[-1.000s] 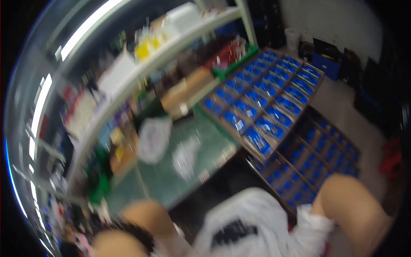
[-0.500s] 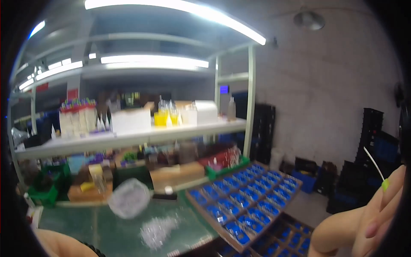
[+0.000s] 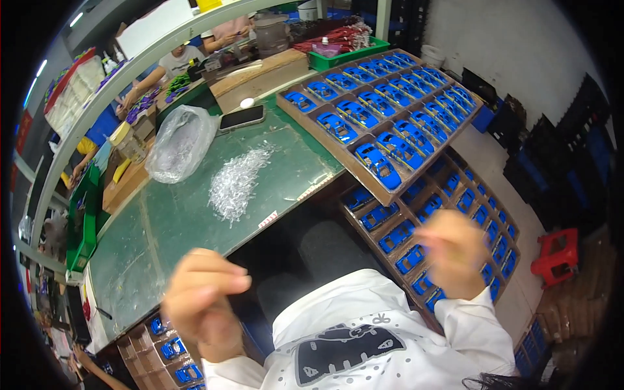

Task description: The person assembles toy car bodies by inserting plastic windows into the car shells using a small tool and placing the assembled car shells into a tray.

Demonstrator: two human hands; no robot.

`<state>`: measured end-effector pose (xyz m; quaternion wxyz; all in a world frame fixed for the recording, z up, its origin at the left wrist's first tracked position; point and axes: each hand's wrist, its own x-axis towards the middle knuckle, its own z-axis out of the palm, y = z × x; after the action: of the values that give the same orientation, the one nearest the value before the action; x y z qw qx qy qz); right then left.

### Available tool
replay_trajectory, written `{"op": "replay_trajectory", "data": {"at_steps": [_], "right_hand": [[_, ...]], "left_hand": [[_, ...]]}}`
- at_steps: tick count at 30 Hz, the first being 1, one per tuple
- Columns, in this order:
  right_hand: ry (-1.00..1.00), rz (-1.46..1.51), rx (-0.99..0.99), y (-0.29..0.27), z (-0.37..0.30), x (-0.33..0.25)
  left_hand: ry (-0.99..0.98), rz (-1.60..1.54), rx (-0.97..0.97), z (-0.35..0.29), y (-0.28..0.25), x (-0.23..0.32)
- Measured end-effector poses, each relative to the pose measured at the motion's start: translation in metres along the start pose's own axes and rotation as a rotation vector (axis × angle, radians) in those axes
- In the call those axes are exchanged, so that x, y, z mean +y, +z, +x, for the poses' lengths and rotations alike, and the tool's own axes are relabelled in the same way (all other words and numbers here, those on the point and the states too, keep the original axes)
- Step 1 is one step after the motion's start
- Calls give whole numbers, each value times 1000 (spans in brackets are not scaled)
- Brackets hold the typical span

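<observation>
My left hand hangs over the front edge of the green-topped table, its fingers curled and pressed together. Anything in them is hidden. My right hand is in front of the lower tray, smeared by motion, so its fingers and any contents do not show clearly. Blue toy car bodies fill the compartments of the upper brown tray. A heap of small clear plastic pieces lies on the table, with a clear plastic bag behind it.
A phone lies beside the bag. Green bins stand at the left, another green bin at the back. A partly filled tray is at lower left. On the right is a red stool. Other people sit beyond the shelf.
The view has swung down from the shelf to the table and my lap. My right hand has come in from the right edge; the thin white strip it held no longer shows.
</observation>
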<state>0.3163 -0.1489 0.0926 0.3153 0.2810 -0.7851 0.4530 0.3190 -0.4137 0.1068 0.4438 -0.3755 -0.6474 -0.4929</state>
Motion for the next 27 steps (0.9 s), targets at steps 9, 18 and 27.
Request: {"op": "replay_trajectory", "data": {"at_steps": [9,18,27], "right_hand": [[586,-530,-511,142,-105,218],[219,-358,-307,108,-66,113],[696,747,-966,146,14,63]], "left_hand": [[-1087,-397,145,-134,89,-19],[-1528,-553,-90,-192,72,-67],[-801,-326,778,-146,36,-39]]}}
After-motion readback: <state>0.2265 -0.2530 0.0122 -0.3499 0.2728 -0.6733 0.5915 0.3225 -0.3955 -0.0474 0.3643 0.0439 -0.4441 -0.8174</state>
